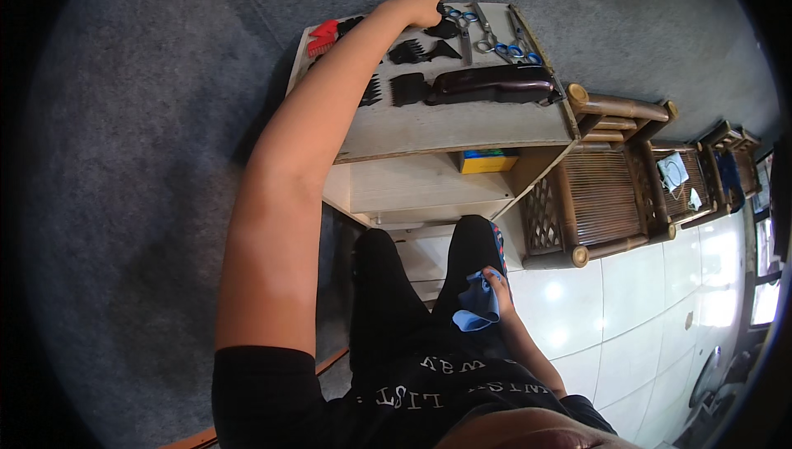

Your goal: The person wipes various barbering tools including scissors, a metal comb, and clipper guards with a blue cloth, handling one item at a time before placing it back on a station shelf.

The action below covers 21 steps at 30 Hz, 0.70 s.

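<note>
My left hand [426, 4] is at the far edge of a pale wooden cabinet top [433, 130], its fingers curled down beside a small black clipper guard [441, 9]. Whether it grips that guard cannot be seen. Over my right thigh, my right hand [500, 291] holds a crumpled blue cloth [479, 303]. A dark hair clipper [492, 85] lies across the top with a black guard [408, 89] by its blade end. Further black guards [407, 51] and red guards [320, 45] lie around my forearm, which hides some. Several hair scissors [489, 31] rest at the far right.
A yellow and blue box [489, 162] sits in the open shelf under the top. Right of the cabinet stand bamboo chairs [603, 198], one bearing face masks [673, 170]. A grey wall [154, 77] rises behind and left. White floor tiles [631, 300] extend to the right.
</note>
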Each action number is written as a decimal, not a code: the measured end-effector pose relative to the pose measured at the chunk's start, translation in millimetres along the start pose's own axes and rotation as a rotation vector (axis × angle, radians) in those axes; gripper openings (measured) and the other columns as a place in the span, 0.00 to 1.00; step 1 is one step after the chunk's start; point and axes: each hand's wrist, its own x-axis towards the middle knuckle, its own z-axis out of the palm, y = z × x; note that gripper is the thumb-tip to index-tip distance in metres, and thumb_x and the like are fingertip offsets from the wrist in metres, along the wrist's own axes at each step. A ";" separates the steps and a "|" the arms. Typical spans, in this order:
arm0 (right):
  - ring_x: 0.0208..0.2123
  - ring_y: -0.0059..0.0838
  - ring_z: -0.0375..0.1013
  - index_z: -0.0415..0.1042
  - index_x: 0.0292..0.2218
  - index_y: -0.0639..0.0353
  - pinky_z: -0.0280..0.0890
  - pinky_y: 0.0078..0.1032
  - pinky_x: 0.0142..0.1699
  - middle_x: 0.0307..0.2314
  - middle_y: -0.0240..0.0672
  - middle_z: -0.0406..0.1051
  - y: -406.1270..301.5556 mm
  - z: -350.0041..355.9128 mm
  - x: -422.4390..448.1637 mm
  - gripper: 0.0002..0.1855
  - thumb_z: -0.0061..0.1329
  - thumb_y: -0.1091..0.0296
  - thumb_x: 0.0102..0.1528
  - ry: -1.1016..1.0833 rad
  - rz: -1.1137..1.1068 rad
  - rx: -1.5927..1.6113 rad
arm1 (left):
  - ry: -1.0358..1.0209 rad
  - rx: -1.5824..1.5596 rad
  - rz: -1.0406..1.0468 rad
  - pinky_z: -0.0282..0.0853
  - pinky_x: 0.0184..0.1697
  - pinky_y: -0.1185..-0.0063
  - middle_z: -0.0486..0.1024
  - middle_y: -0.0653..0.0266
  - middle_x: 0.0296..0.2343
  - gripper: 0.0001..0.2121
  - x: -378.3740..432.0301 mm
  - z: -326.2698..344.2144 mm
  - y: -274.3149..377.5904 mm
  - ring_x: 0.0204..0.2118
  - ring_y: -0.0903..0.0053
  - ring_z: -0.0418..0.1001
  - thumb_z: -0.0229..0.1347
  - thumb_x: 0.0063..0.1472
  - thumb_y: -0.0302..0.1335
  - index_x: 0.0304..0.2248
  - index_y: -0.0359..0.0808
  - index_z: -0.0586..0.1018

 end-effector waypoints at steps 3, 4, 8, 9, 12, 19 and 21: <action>0.23 0.21 0.68 0.65 0.28 0.57 0.63 0.18 0.31 0.20 0.31 0.67 0.6 -1.9 0.3 0.14 0.40 0.56 0.55 -0.010 -0.007 -0.014 | -0.112 0.014 0.006 0.61 0.50 0.69 0.67 0.54 0.43 0.21 5.2 -2.1 -0.4 0.48 0.61 0.64 0.55 0.49 0.30 0.45 0.38 0.70; 0.23 0.20 0.67 0.65 0.27 0.57 0.63 0.18 0.31 0.20 0.31 0.66 0.2 -1.0 0.9 0.14 0.40 0.56 0.55 -0.026 -0.008 -0.030 | -0.154 -0.009 0.029 0.60 0.50 0.69 0.67 0.53 0.43 0.20 6.1 -2.7 -4.0 0.48 0.60 0.62 0.55 0.49 0.30 0.44 0.39 0.71; 0.23 0.20 0.67 0.65 0.27 0.57 0.62 0.18 0.31 0.20 0.30 0.66 0.2 0.2 -0.2 0.14 0.40 0.55 0.55 -0.017 0.008 0.019 | -0.094 0.002 0.073 0.62 0.48 0.69 0.68 0.53 0.41 0.20 4.0 0.6 -4.9 0.46 0.61 0.64 0.57 0.47 0.30 0.43 0.39 0.72; 0.24 0.20 0.67 0.65 0.27 0.57 0.62 0.18 0.31 0.20 0.30 0.66 2.2 -0.9 1.6 0.14 0.40 0.55 0.55 -0.010 0.010 0.020 | -0.051 0.011 0.075 0.62 0.48 0.69 0.68 0.53 0.40 0.21 3.8 0.1 -5.4 0.46 0.61 0.64 0.58 0.47 0.31 0.42 0.39 0.72; 0.24 0.20 0.67 0.65 0.28 0.57 0.62 0.18 0.31 0.21 0.30 0.66 5.2 -2.2 1.9 0.14 0.40 0.55 0.55 -0.014 0.003 0.019 | 0.091 0.020 0.072 0.62 0.48 0.70 0.68 0.53 0.39 0.22 0.0 -5.3 -7.1 0.45 0.62 0.65 0.59 0.46 0.33 0.43 0.38 0.72; 0.26 0.21 0.68 0.66 0.32 0.58 0.63 0.18 0.33 0.23 0.32 0.67 6.0 -8.5 2.7 0.16 0.42 0.53 0.54 -0.035 -0.005 0.048 | 0.027 -1.262 -0.112 0.65 0.46 0.73 0.72 0.59 0.31 0.13 -56.6 -89.3 44.6 0.35 0.74 0.70 0.55 0.53 0.29 0.37 0.31 0.71; 0.27 0.22 0.68 0.66 0.34 0.60 0.64 0.19 0.34 0.25 0.33 0.68 -4.0 2.4 -1.6 0.15 0.42 0.56 0.54 -0.056 0.008 0.073 | -0.084 -1.572 0.030 0.62 0.50 0.71 0.67 0.50 0.40 0.25 -103.5 -106.8 43.1 0.42 0.68 0.67 0.56 0.51 0.35 0.45 0.28 0.66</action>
